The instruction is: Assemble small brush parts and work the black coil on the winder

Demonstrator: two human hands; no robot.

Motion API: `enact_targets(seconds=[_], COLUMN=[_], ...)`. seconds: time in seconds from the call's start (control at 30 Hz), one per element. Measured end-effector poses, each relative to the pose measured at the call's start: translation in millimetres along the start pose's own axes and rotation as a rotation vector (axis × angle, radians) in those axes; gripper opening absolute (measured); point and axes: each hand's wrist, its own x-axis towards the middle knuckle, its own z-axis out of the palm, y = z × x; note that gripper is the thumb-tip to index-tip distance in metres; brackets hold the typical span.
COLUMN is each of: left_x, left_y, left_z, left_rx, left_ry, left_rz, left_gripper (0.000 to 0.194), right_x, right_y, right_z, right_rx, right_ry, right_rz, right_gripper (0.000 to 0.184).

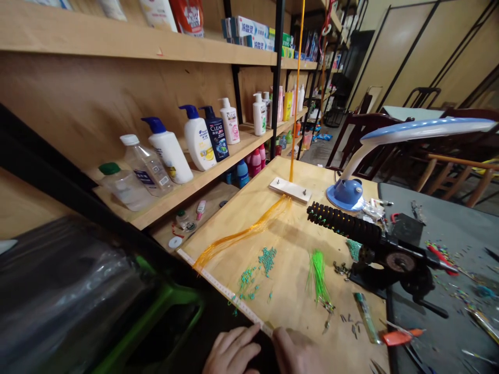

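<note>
My left hand [233, 351] is at the table's near edge, its fingers bent and drawn together toward the right. Whatever they may pinch is too small or hidden to make out. Close beside it, my right hand [295, 352] rests at the same edge, blurred and with most of its fingers hidden. A measuring strip [224, 289] runs along that edge. Beyond the hands lie small turquoise beads [267, 261], green-threaded beads [247, 283] and a bundle of bright green line [318, 272] with metal swivels [328, 307] at its end.
Orange line [241, 235] fans out from a screwed-down white block [290, 190]. To the right are a black hand-cranked winder [399, 262], a blue lamp [345, 194], a green tube [366, 317] and an orange-handled tool [401, 336]. Shelves with bottles [199, 139] stand at left.
</note>
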Motion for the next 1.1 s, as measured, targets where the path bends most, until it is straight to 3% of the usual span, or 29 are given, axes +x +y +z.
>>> enact_targets(seconds=[0.33,0.5,0.67,0.9,1.1], left_x=[-5,-10,-16,-17,-13], left_y=[-6,-5,1,15,20], left_z=[6.0,9.0,13.3,19.6,17.2], left_rx=[0.156,0.234,0.271,0.314,0.377], left_ry=[-0.086,-0.204,-0.372,-0.569,-0.591], left_rz=[0.046,0.006,-0.067,-0.201,-0.172], left_gripper=[0.045,0.044,0.054,0.063,0.063], right_x=[-3,-1,0,-3,-9], right_y=[-1,-3,-3,19,43], right_z=[-1,-2,-9,-53,-101], right_rx=[-0.069,-0.088,-0.01,0.13,0.136], right_ry=[-0.05,0.008,-0.046,-0.143,-0.336], right_rz=[-0.034,-0.04,-0.028,-0.123,-0.21], right_gripper=[0.013,0.015,0.012,0.018,0.015])
